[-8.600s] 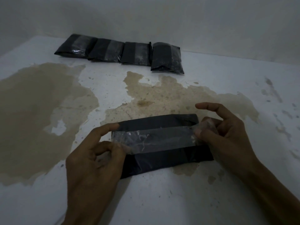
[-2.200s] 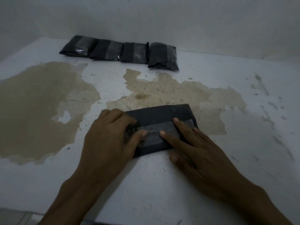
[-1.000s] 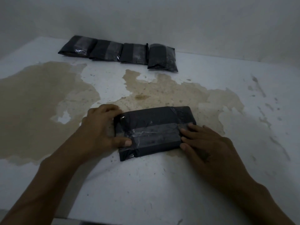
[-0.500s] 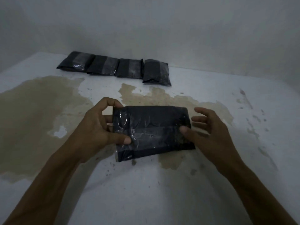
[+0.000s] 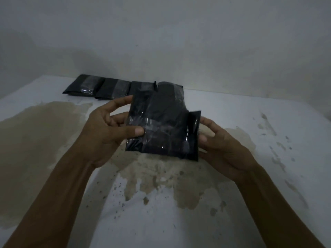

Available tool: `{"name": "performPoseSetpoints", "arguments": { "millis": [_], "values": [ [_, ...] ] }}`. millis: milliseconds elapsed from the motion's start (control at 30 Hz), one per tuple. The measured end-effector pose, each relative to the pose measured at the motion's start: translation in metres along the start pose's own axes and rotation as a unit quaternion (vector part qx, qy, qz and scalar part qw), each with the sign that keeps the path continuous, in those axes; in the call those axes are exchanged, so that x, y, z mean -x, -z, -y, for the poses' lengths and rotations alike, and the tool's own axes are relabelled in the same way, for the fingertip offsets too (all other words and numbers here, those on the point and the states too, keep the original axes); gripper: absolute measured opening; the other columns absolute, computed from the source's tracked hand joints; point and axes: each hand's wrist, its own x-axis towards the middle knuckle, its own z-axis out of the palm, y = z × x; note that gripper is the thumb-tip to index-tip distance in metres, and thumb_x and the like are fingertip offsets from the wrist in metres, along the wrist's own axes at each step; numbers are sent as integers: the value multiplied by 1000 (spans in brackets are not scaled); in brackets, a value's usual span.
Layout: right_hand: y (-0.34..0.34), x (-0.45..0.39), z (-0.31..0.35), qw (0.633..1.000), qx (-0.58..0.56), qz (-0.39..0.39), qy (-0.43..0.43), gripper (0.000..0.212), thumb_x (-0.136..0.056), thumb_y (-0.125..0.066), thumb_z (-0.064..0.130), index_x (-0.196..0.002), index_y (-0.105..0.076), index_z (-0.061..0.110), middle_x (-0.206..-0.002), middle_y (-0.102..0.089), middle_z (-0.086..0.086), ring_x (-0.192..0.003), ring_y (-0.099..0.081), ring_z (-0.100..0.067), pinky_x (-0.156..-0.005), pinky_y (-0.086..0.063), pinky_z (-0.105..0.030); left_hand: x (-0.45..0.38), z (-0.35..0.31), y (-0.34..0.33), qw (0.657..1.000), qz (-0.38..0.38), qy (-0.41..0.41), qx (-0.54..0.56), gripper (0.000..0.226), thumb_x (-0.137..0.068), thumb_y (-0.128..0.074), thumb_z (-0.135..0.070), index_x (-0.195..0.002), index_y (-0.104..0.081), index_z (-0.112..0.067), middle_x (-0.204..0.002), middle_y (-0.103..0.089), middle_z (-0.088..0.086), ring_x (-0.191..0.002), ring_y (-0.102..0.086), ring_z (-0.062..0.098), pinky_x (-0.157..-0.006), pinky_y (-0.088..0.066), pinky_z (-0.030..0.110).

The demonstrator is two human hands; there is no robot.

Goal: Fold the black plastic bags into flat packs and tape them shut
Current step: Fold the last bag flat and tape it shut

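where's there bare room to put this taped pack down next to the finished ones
Free: the white surface right of the row of finished packs, along the wall, and the broad near stretch below both hands. Crowded: the back left, where the packs lie edge to edge. The held pack hides the row's right end.

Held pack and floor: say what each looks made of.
Pack: thin black plastic film, creased and soft-looking, wrapped in clear glossy tape that catches glints. Both hands, left and right, hold it. Floor: seemingly painted concrete or plaster, matte white, with brown patches and specks; whether stain or worn paint is unclear.
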Motion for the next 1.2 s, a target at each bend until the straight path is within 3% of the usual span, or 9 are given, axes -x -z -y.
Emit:
{"name": "performPoseSetpoints", "arguments": {
  "millis": [100, 233, 367, 500, 700, 867, 1033, 1200],
  "values": [
    [-4, -1, 2, 998, -51, 26, 27, 84, -66, -83, 8, -140, -44, 16, -133, -58, -18, -113, -61, -40, -87, -54, -51, -9, 6, -3, 999, -8, -14, 51, 70, -47, -85, -7, -114, -64, -8, -94, -76, 13, -84, -74, 25, -72, -59, 33],
    [-7, -11, 4, 993, -30, -92, 60, 62, -72, -65, -3, -132, -48, -2, -116, -68, -16, -93, -71, -26, -66, -59, -27, -17, 17, -4, 995, -67, 15, 74, 57, -48, -85, -14, -102, -69, -8, -92, -76, 10, -80, -73, 21, -74, -60, 32],
    [0, -15, 1, 981, -27, -172, 81, 42, -80, -60, -9, -122, -54, -9, -114, -68, -20, -90, -72, -27, -66, -59, -27, -18, 29, -4, 990, -103, 67, 72, 48, -56, -78, -16, -103, -68, -8, -91, -76, 8, -79, -73, 18, -63, -58, 28],
    [1, -16, -11, 973, -48, -214, 69, 29, -84, -57, -10, -113, -59, -8, -109, -70, -20, -88, -72, -27, -67, -60, -28, -17, 42, -6, 986, -112, 81, 95, 37, -65, -67, -1, -102, -64, 2, -80, -75, 9, -72, -73, 18, -62, -58, 26],
    [-3, -15, -12, 978, -57, -198, 37, 33, -83, -60, 14, -110, -63, -4, -108, -72, -19, -96, -70, -32, -73, -61, -36, -22, 46, 0, 986, -144, 53, 61, 38, -64, -69, 0, -101, -68, 2, -90, -76, 13, -82, -73, 25, -74, -61, 35],
    [-3, -15, -15, 973, -83, -210, 50, 33, -84, -59, 11, -112, -63, -4, -112, -70, -19, -99, -69, -32, -71, -60, -34, -22, 46, -3, 982, -164, 29, 91, 42, -67, -71, -5, -108, -67, 2, -96, -75, 13, -85, -72, 23, -73, -59, 32],
    [-7, -13, -15, 976, -106, -187, 47, 36, -84, -56, 12, -116, -61, -3, -115, -69, -18, -101, -69, -31, -71, -60, -33, -21, 44, -12, 959, -224, 6, 170, 29, -68, -71, -10, -96, -63, -8, -78, -75, 8, -72, -71, 17, -69, -61, 32],
    [-14, -11, -17, 980, -83, -171, 65, 31, -83, -56, 13, -108, -67, 0, -116, -69, -17, -103, -69, -31, -76, -60, -35, -19, 42, -18, 944, -312, -53, 93, 19, -76, -74, -1, -78, -59, -12, -67, -73, 6, -65, -70, 18, -68, -60, 34]
  ]
}}
